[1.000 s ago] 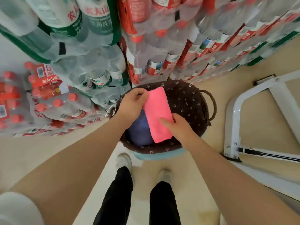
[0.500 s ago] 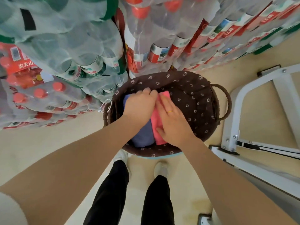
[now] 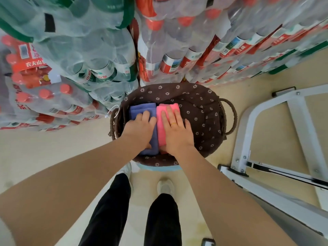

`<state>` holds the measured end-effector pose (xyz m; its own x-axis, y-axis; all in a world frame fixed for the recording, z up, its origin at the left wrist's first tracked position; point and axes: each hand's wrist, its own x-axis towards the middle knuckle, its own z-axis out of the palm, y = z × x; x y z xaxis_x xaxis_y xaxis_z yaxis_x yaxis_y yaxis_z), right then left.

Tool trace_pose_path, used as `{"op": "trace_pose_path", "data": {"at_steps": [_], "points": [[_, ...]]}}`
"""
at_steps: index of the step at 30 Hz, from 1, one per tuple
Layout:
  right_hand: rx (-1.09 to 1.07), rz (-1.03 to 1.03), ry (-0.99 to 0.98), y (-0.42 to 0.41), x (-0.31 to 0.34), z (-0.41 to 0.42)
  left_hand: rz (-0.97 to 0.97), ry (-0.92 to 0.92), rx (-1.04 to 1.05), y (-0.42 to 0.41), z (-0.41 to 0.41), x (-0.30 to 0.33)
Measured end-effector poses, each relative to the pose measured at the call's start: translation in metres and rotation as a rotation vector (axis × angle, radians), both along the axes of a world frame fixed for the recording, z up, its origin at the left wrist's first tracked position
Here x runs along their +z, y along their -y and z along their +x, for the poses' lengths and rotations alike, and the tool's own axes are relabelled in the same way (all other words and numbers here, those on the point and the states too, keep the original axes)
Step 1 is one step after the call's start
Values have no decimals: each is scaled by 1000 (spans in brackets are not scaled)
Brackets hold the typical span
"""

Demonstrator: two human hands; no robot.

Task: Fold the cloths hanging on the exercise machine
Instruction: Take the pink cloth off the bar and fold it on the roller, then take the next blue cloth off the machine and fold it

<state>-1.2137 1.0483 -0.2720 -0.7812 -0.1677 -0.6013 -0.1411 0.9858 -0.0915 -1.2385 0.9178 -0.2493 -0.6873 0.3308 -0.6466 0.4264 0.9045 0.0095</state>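
Note:
A brown basket (image 3: 200, 110) with a flower-print lining stands on the floor in front of my feet. Inside it lie a folded blue cloth (image 3: 140, 109) on the left and a folded pink cloth (image 3: 162, 121) beside it on the right. My left hand (image 3: 140, 128) rests flat on the blue cloth with its fingers loosely bent. My right hand (image 3: 175, 128), wearing a ring, presses flat on the pink cloth with its fingers spread. Neither hand grips anything.
Shrink-wrapped packs of water bottles (image 3: 85, 55) are stacked high behind and to the left of the basket. The white frame of the exercise machine (image 3: 248, 125) stands to the right, its base rail (image 3: 276, 194) running along the floor. My legs and shoes are below.
The pink cloth went from held above the basket to lying inside it next to the blue cloth. Both hands now lie flat on the cloths, and the view has come closer.

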Motion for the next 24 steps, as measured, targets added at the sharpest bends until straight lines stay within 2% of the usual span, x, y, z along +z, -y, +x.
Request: {"op": "trace_pose_path", "data": {"at_steps": [4,7,10,13,19,24], "points": [[140,-85,-23,-10,52,5,9,78,62,-1,28,25],[252,-113,-32,-25,103,19,141,145,105,12,49,67],[272,-131,66,-26,151,30,232,280,355,32,83,120],[284,-182,98,-8,197,44,279,310,566,51,126,173],[592,-260,126,76,249,100,411,110,990,108,248,248],[855,-315,147,160,264,206,440,-74,1316,146,385,281]]}}
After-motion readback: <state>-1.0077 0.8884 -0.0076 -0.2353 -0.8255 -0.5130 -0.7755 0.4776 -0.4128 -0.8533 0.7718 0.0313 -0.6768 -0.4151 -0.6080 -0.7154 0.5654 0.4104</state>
